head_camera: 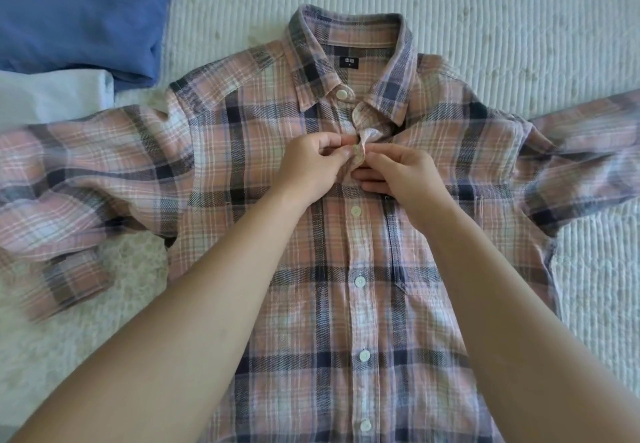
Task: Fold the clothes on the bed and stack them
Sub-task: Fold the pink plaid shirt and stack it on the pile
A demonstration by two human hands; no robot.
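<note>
Plaid shirt (346,269) mid-frame: both hands (308,162) (401,172) pinching the placket, so button it flat before folding

Soft matt flannel shirt (277,172) on ribbed quilted bedspread (485,26).

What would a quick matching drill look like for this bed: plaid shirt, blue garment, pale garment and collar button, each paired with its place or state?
1 plaid shirt
2 blue garment
3 pale garment
4 collar button

A top left corner
B unfastened
C spread flat, front up
D left edge, beside the blue one

Pairs: 1-C, 2-A, 3-D, 4-B
</note>
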